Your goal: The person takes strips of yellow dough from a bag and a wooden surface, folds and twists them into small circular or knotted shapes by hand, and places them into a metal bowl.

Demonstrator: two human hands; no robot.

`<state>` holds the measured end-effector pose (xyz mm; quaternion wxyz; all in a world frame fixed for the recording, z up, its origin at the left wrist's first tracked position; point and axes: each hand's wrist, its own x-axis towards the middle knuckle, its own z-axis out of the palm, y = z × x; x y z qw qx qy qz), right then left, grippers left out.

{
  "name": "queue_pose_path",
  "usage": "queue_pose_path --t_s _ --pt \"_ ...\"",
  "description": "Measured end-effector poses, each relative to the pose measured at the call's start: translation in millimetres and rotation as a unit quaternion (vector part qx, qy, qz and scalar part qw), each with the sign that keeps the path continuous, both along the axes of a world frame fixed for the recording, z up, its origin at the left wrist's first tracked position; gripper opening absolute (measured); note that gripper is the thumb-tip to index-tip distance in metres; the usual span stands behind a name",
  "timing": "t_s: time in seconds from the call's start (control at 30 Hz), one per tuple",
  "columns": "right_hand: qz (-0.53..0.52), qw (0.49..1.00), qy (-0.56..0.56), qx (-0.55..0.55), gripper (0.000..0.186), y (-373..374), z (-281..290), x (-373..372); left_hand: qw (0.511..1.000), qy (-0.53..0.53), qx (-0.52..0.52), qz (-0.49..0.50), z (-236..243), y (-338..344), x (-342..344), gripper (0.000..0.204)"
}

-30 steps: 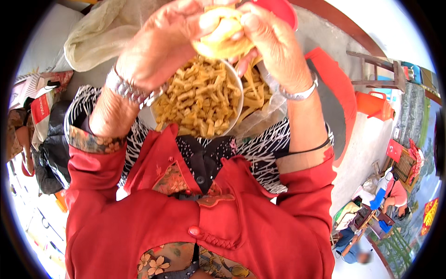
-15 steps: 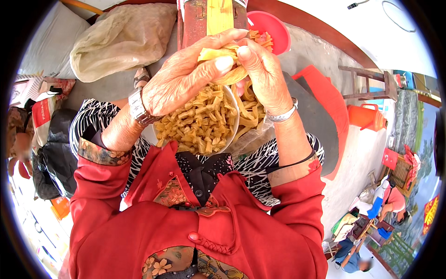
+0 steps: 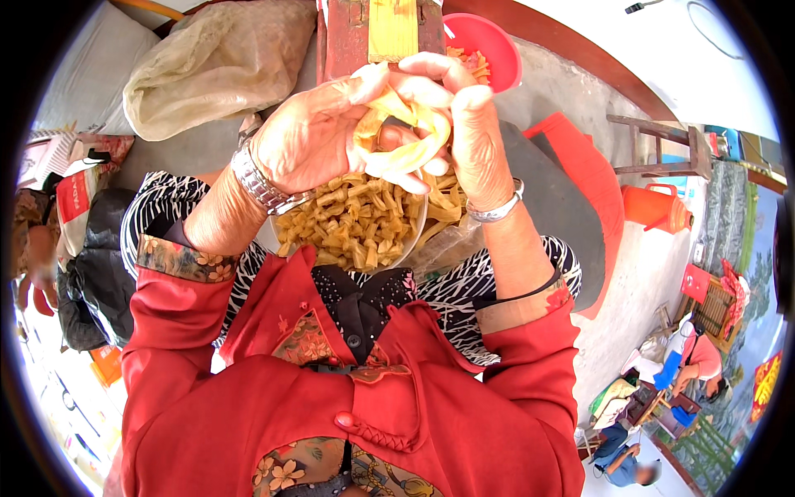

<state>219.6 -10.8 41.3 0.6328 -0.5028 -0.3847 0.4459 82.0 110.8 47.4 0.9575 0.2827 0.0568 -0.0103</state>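
Both hands are raised over my lap, holding a flat yellow strip (image 3: 407, 157) bent into a loop. My left hand (image 3: 302, 137) has its palm turned partly up, with the strip's left side against its fingers. My right hand (image 3: 480, 153) grips the loop's other side between thumb and fingers. Below them, a clear-rimmed bowl (image 3: 423, 219) holds many short, knotted yellow-brown pieces (image 3: 352, 224). Longer loose strips (image 3: 451, 205) lie beside the bowl on the right, on a sheet of clear plastic (image 3: 447, 251). The strip's ends are partly hidden by my fingers.
Ahead stands a reddish wooden bench (image 3: 346, 41) with a yellow plank (image 3: 392, 29). A pink basin (image 3: 507, 50) with strips sits beside it. A translucent sack (image 3: 207, 79) lies left; a wooden stool (image 3: 662, 161) and orange jug (image 3: 656, 209) are right. Two people sit far right.
The strip, earlier bunched between my fingers, is now spread into an open loop. My left palm has turned upward and its fingers have opened out around the strip.
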Motion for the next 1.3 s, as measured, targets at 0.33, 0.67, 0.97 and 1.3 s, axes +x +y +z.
queue_pose_path --t_s 0.33,0.67,0.97,1.3 --pt "-0.142 0.971 -0.188 -0.025 0.032 -25 -8 12 0.996 -0.021 -0.004 0.09 7 22 -10 0.047" --pt "0.024 0.981 -0.116 -0.156 0.032 -31 -14 10 0.977 0.034 0.143 0.154 9 21 -18 0.047" --pt "0.115 0.983 -0.059 -0.133 0.033 -11 -16 -7 0.899 0.099 0.399 0.15 8 2 -14 0.043" --pt "0.048 0.979 -0.167 -0.109 0.027 -3 -12 -7 0.883 0.145 0.437 0.093 16 7 -13 0.031"
